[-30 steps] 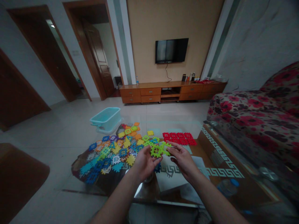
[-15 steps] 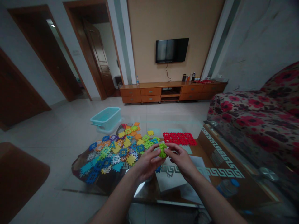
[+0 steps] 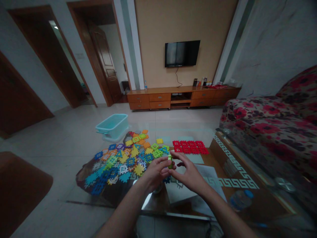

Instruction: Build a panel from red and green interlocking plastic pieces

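Note:
A lime-green interlocking building tile is held up over the glass table, seen nearly edge-on. My left hand grips it from the left, fingers closed on it. Curved around it from the right is my right hand, its index finger at the top edge and its thumb near the bottom edge. Just left of my hands spreads a heap of mixed-colour interlocking tiles, some solid and some window-shaped. Beyond my right hand lie red window tiles in two joined rows.
A light-blue plastic bin stands beyond the heap. Flat pale sheets or boxes and a blue-capped bottle show under or on the glass. A flowered sofa is at the right, a brown rounded seat at the left.
The lime-green tile has turned from a broader view to nearly edge-on. My right hand's fingers have spread wider around it.

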Motion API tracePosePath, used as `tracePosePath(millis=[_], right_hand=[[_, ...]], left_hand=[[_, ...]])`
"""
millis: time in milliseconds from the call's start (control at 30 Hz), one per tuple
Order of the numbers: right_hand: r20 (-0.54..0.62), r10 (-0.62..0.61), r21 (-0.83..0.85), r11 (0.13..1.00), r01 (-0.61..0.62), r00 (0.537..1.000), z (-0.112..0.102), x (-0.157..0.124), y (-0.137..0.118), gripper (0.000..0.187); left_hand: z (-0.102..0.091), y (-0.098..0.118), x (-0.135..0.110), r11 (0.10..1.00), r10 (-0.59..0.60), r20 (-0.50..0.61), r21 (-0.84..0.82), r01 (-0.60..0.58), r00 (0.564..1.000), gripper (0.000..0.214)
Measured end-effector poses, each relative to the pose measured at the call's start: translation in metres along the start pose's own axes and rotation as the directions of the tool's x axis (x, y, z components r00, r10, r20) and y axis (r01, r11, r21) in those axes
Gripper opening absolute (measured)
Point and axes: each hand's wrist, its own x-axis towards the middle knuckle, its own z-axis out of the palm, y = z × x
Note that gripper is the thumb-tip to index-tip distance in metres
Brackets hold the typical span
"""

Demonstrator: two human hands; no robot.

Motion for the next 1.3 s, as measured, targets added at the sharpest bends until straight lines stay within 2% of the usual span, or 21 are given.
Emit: tracePosePath(millis=[100, 233, 967, 1067, 1133, 1200, 1233, 1300], right_hand=[[-0.001, -0.045, -0.061, 0.997, 0.045, 0.999, 0.002, -0.001, -0.002, 0.059], [-0.016, -0.061, -0.086, 0.995, 0.06, 0.998, 0.002, 0.001, 0.002, 0.056], [-0.003, -0.111, -0.145, 0.983, 0.11, 0.994, 0.001, -0.001, 0.002, 0.053], [-0.028, -0.103, -0.184, 0.978, 0.096, 0.994, 0.001, -0.001, 0.004, 0.051], [-0.056, -0.103, -0.222, 0.971, 0.088, 0.993, 0.0, 0.0, 0.006, 0.05], [-0.075, -0.123, -0.28, 0.955, 0.097, 0.99, -0.002, 0.0, 0.009, 0.049], [-0.08, -0.136, -0.322, 0.941, 0.104, 0.987, -0.004, 0.0, 0.01, 0.049], [-0.078, -0.153, -0.421, 0.901, 0.107, 0.985, -0.006, 0.0, 0.012, 0.049]], left_hand=[[-0.001, 0.0, -0.001, 0.999, -0.007, 0.038, 0.033, 0.005, 0.999, 0.032], [-0.001, 0.0, -0.001, 0.999, -0.004, 0.035, 0.034, 0.003, 0.999, 0.034], [-0.003, -0.001, -0.001, 0.996, -0.023, 0.087, 0.091, 0.015, 0.996, 0.038], [-0.004, -0.003, 0.001, 0.991, -0.031, 0.099, 0.131, 0.018, 0.995, 0.037], [-0.007, -0.005, 0.003, 0.975, 0.01, 0.084, 0.221, -0.028, 0.996, 0.039], [-0.011, -0.006, 0.005, 0.896, 0.136, 0.043, 0.422, -0.141, 0.99, 0.041], [-0.013, -0.006, 0.005, 0.807, 0.227, 0.038, 0.553, -0.21, 0.973, 0.041], [-0.016, -0.003, 0.004, 0.523, 0.405, 0.122, 0.782, -0.339, 0.906, 0.042]])
